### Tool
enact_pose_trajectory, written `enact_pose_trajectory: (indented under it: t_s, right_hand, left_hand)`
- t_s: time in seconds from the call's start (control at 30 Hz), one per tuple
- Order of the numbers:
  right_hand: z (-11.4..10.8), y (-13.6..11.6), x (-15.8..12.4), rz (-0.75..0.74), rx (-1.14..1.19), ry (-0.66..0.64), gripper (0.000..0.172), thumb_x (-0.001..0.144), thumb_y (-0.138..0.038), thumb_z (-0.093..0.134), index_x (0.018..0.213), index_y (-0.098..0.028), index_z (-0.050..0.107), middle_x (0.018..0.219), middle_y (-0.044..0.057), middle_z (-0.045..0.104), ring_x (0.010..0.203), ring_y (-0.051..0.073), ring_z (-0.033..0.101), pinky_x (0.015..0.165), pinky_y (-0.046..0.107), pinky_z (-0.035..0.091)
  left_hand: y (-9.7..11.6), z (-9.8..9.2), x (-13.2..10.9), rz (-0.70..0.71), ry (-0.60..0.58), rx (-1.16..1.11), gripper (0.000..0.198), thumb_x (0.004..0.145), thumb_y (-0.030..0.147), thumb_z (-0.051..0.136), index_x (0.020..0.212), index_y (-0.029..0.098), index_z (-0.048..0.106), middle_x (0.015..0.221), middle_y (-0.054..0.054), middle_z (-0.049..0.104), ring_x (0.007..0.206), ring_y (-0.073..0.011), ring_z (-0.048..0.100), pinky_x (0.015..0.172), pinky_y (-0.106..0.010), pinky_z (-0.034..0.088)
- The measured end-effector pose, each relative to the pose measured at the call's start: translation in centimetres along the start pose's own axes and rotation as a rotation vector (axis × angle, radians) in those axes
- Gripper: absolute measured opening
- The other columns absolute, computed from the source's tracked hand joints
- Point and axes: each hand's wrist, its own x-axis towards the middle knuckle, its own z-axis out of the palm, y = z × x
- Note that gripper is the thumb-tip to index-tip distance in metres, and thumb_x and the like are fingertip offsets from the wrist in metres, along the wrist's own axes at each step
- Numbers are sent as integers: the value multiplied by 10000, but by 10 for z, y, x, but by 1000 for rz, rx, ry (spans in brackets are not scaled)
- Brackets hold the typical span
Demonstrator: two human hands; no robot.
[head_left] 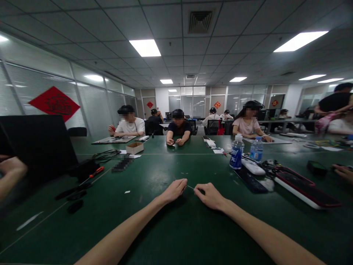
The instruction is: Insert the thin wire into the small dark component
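Across the green desk (176, 239), from the left: red-handled screwdriver (96, 171) well apart; left hand (174, 190) closed, pinching one end of a thin pale strand (190, 187) stretched between both hands; right hand (211, 195) closed, pinching the other end; blue-labelled water bottle (236, 151) farther right, beyond.
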Motion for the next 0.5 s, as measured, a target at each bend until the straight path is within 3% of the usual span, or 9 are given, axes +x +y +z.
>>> enact_pose_trajectory:
  t_s: [0.5]
  right_hand:
    - [-8,16,-1,-207,-196,-78,289,889,-325,417,855,-185,668,728,23,666,609,122,573,653,226,381]
  left_hand:
    - [11,-15,-6,25,-296,78,468,885,516,239,673,167,468,621,25,441,571,-103,386,574,-224,301]
